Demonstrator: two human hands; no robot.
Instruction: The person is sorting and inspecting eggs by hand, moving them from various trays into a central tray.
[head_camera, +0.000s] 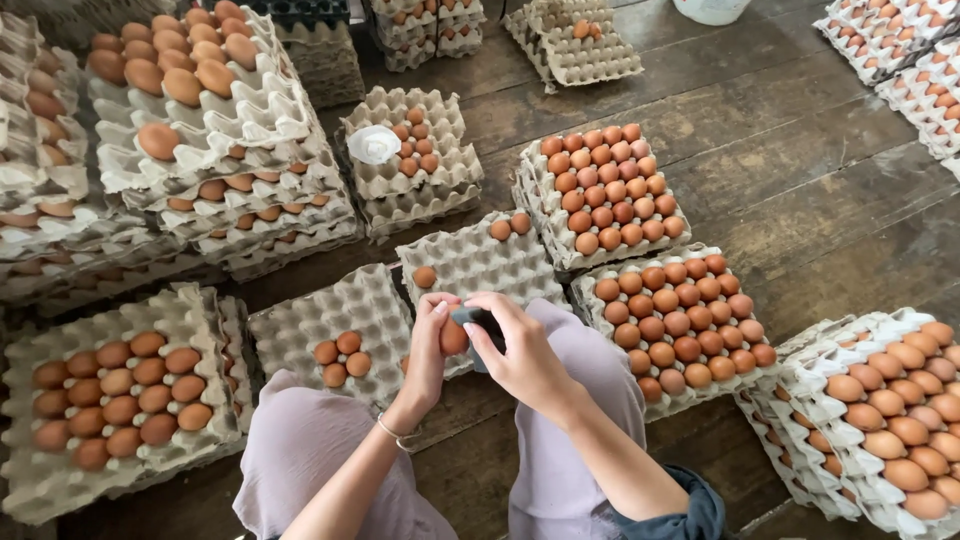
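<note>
Wooden floor (780, 180) carries stacked pulp egg trays (210, 130) all round; full tray (680, 320) sits at the person's right knee, near-empty tray (335, 330) at the left knee. Risk, my read: egg (453, 337) is held in mid-air over the lap, so a slip or squeeze cracks it, or it drops onto trays below. Left hand (428, 350) fingers curled narrow around the egg. Right hand (520, 355) closed on a small dark device (478, 320) touching the egg.
</note>
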